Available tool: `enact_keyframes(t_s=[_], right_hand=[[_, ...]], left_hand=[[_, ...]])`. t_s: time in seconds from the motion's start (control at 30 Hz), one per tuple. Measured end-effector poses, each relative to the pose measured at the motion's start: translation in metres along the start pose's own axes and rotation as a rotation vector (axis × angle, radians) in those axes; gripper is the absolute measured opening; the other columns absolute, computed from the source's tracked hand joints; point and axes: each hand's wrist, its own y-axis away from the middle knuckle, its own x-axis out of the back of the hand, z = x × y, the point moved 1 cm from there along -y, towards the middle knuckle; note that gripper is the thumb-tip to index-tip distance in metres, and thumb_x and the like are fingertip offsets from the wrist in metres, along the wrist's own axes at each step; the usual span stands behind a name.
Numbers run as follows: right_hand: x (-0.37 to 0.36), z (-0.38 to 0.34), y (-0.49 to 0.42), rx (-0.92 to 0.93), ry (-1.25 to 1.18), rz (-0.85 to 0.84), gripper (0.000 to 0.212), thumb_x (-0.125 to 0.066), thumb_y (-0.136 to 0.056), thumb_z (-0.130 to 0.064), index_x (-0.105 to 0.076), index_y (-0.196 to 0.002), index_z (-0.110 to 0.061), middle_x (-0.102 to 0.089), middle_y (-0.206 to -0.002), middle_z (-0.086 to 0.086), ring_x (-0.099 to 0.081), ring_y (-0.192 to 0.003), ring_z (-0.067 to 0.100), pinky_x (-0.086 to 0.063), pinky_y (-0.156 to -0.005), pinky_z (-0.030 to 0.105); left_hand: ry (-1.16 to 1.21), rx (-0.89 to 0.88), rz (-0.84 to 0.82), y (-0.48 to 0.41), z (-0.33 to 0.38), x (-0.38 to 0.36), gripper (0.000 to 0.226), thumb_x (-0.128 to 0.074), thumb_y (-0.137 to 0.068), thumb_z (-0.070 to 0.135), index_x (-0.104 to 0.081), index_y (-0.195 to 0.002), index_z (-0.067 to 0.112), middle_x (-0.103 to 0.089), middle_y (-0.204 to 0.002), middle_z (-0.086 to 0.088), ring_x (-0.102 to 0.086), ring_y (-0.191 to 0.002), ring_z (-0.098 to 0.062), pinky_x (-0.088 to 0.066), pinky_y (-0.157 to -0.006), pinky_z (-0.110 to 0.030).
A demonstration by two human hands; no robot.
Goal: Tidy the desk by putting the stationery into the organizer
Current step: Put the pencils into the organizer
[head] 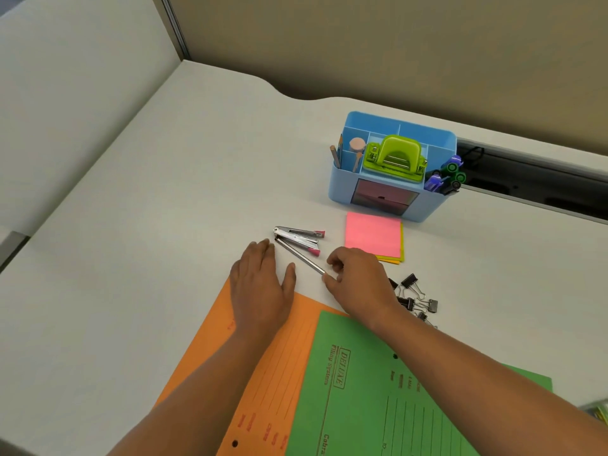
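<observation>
Right hand point(358, 281): I have it curled over the near end of the silver pen point(299, 256), thumb and fingertips pinching that end, as far as I can tell, so the pen can be lifted off the desk point(164, 192).
Left hand: my left hand point(260, 284) lies flat and released, fingers straight, heel on the orange folder point(279, 340); its fingertips sit just beside the pen's far tip, I judge to stop it rolling.
Pen: flat on the desk, slanting away from the right hand toward the left fingertips.
Stapler point(301, 238): just beyond the left fingertips, touching or nearly touching the pen's far end.
Organizer point(431, 205): well beyond the right hand; a green hole punch point(396, 156) fills its middle, and pencils point(336, 156) stand in the left compartment, the likely slot for the pen.
Left to tidy: pink sticky notes point(373, 235) just beyond the right hand, binder clips point(418, 297) beside its wrist.
</observation>
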Motion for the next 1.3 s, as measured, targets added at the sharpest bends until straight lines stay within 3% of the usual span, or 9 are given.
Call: enact_keyframes(t_s=[0.27, 0.47, 0.63, 0.87, 1.17, 1.3], right_hand=[[0.0, -0.009, -0.004, -0.001, 0.152, 0.026, 0.021, -0.057, -0.087, -0.022, -0.065, -0.106, -0.028, -0.071, -0.09, -0.008, -0.063, -0.085, 0.018, -0.053, -0.072, 0.034], [0.012, -0.016, 0.001, 0.062, 0.149, 0.066, 0.017, -0.061, -0.083, -0.023, -0.068, -0.098, -0.028, -0.07, -0.09, -0.01, -0.062, -0.083, 0.015, -0.052, -0.071, 0.032], [0.046, -0.031, 0.012, 0.169, 0.021, 0.147, 0.013, -0.066, -0.079, -0.018, -0.069, -0.09, -0.024, -0.066, -0.08, -0.011, -0.059, -0.073, 0.008, -0.053, -0.07, 0.032], [0.122, -0.066, 0.015, 0.178, -0.302, 0.255, 0.02, -0.073, -0.077, -0.005, -0.069, -0.087, -0.022, -0.067, -0.077, -0.013, -0.063, -0.068, -0.001, -0.049, -0.062, 0.01], [0.205, -0.091, -0.015, 0.32, -0.237, 0.484, 0.013, -0.069, -0.075, -0.008, -0.069, -0.082, -0.019, -0.068, -0.073, -0.011, -0.062, -0.059, 0.002, -0.053, -0.061, 0.017], [0.217, -0.093, -0.034, 0.35, -0.148, 0.516, 0.01, -0.067, -0.074, -0.014, -0.07, -0.082, -0.019, -0.069, -0.073, -0.01, -0.067, -0.063, 0.009, -0.058, -0.066, 0.026]], left_hand=[[-0.053, 0.01, -0.017, 0.002, 0.003, 0.0, 0.063, -0.037, -0.094, 0.049, -0.048, -0.14, 0.008, -0.048, -0.146, -0.007, -0.035, -0.14, -0.023, -0.024, -0.114, -0.04], [-0.066, 0.012, -0.033, 0.001, 0.005, 0.002, 0.062, -0.037, -0.094, 0.048, -0.046, -0.142, 0.009, -0.047, -0.146, -0.006, -0.034, -0.14, -0.023, -0.023, -0.115, -0.041], [-0.068, 0.019, -0.024, 0.0, 0.005, 0.0, 0.061, -0.039, -0.092, 0.047, -0.051, -0.137, 0.007, -0.049, -0.143, -0.008, -0.037, -0.138, -0.025, -0.024, -0.113, -0.041], [-0.088, 0.027, -0.038, 0.001, 0.006, 0.002, 0.062, -0.039, -0.094, 0.05, -0.048, -0.139, 0.008, -0.048, -0.145, -0.007, -0.035, -0.139, -0.023, -0.025, -0.114, -0.041], [-0.099, 0.016, -0.041, 0.001, 0.005, 0.002, 0.065, -0.036, -0.094, 0.051, -0.048, -0.139, 0.007, -0.049, -0.144, -0.008, -0.036, -0.138, -0.025, -0.026, -0.113, -0.043], [-0.099, 0.014, -0.039, 0.0, 0.006, 0.002, 0.065, -0.035, -0.093, 0.052, -0.05, -0.138, 0.006, -0.05, -0.143, -0.009, -0.037, -0.138, -0.025, -0.027, -0.113, -0.043]])
